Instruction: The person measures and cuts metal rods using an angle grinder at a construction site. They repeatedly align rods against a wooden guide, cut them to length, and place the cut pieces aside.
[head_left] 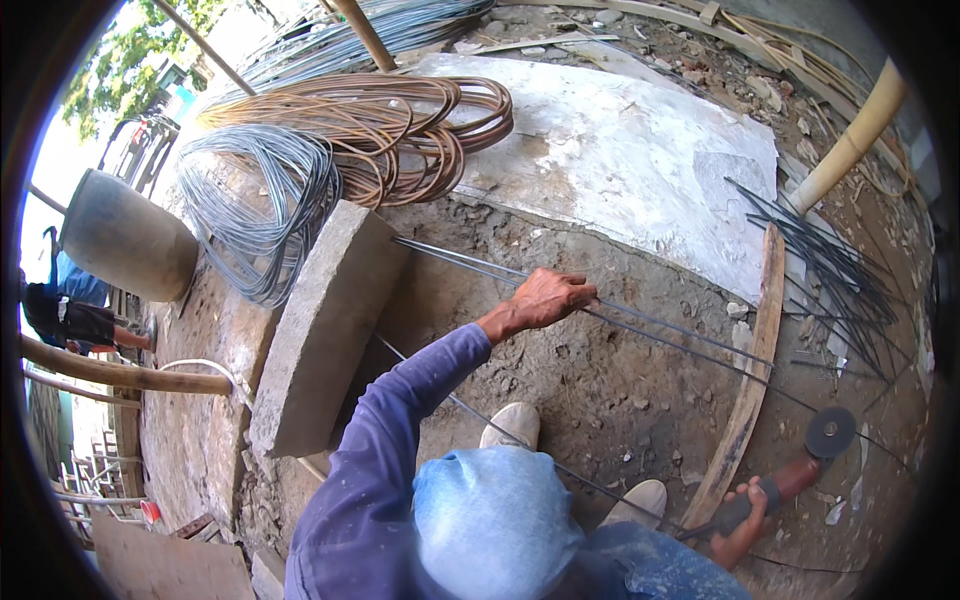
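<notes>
My left hand (550, 297), reaching out in a purple sleeve, is closed around thin steel rods (680, 338). These run from a concrete slab (335, 330) on the left, over a wooden strip (745, 400), toward the right. My right hand (745, 515) grips an angle grinder (795, 480) with a red head. Its dark round disc (830, 432) overlaps the line of one rod; whether it touches or spins I cannot tell. Another rod (465, 405) passes nearer me, beside my shoes (515, 425). My knees in blue denim (497, 520) hide part of the ground.
Coils of brown rod (420, 130) and grey wire (265, 200) lie at the far left, near a barrel (130, 235). Loose dark rods (840, 280) are heaped at right by a bamboo pole (850, 140). Another person's legs (100, 325) show at the left edge.
</notes>
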